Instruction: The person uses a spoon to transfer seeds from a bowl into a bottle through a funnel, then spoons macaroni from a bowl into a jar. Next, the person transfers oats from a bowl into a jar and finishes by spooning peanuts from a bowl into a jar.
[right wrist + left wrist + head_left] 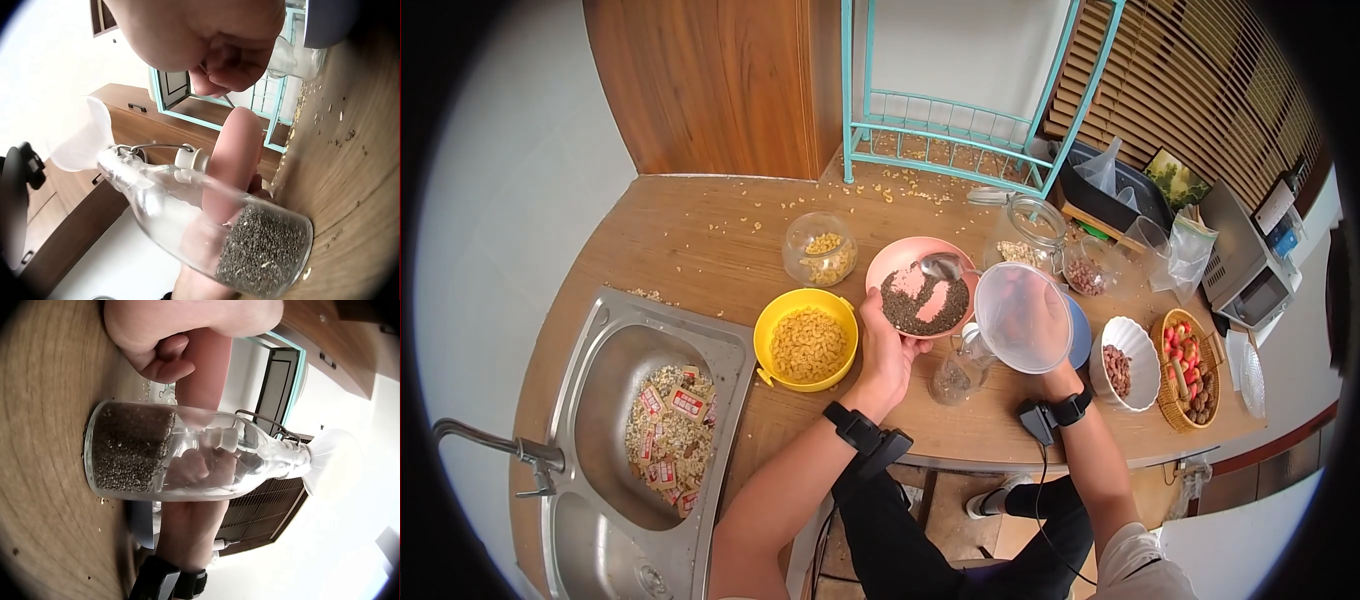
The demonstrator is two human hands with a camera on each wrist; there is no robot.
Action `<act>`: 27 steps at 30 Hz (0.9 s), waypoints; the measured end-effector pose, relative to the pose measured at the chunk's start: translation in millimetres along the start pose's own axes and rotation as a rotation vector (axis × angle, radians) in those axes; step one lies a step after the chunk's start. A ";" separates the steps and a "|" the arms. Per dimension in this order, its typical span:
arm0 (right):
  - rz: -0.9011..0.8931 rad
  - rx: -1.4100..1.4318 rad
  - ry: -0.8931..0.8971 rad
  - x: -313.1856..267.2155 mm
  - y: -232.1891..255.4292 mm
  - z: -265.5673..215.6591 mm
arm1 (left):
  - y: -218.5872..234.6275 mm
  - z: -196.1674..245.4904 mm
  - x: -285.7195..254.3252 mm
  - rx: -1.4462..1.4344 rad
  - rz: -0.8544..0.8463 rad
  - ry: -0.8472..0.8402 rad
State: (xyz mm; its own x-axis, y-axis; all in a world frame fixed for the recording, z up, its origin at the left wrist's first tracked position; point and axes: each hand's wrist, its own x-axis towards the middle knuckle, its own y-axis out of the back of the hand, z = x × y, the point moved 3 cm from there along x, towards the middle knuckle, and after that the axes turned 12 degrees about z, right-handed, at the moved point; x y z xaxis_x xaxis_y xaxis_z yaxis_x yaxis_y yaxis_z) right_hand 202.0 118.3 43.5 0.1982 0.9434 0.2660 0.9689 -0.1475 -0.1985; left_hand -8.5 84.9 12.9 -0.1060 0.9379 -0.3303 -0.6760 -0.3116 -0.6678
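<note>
My left hand [884, 352] holds a pink bowl [885, 262] of small dark seeds from its near left side. A metal spoon [941, 265] dips into the bowl, its handle leading to my right hand [206, 37], whose curled fingers grip it. In the head view that hand is partly behind a translucent funnel [1022, 325]. The funnel sits in the neck of a clear swing-top glass bottle [206, 450], which stands upright on the counter between both hands. Dark seeds [262, 250] fill the bottle's lower part. Its white stopper [190, 160] hangs open beside the neck.
Left of the bowl are a yellow colander [765, 330] of macaroni and a glass jar [795, 245]. A steel sink [600, 330] holds oats and packets. To the right stand a white fluted bowl [1142, 345], a wicker basket [1168, 400] and glass jars; a turquoise rack [950, 140] is behind.
</note>
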 end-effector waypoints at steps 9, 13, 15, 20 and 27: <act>-0.107 -0.064 -0.196 -12.0 -9.4 -8.0 | -4.8 3.0 -3.3 -0.041 0.028 0.003; -0.149 -0.074 -0.226 -14.5 -10.3 -9.8 | -5.4 2.9 -3.7 -0.027 0.036 0.011; -0.158 -0.077 -0.239 -14.7 -10.6 -9.1 | -5.7 3.0 -3.1 -0.037 0.040 0.006; -0.132 -0.011 -0.261 -14.9 -12.0 -11.2 | -6.5 3.0 -4.0 -0.030 0.045 -0.010; -0.130 0.094 -0.337 -13.2 -9.6 -8.4 | -6.4 2.5 -3.6 -0.025 0.041 -0.004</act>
State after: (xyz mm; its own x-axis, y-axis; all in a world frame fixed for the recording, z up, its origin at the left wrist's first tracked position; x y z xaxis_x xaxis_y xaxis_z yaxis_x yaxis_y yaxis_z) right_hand 191.3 104.8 49.8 -0.0010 0.9996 -0.0276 0.9620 -0.0066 -0.2731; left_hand -5.6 83.8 20.1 -0.1362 0.9250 -0.3546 -0.6528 -0.3530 -0.6703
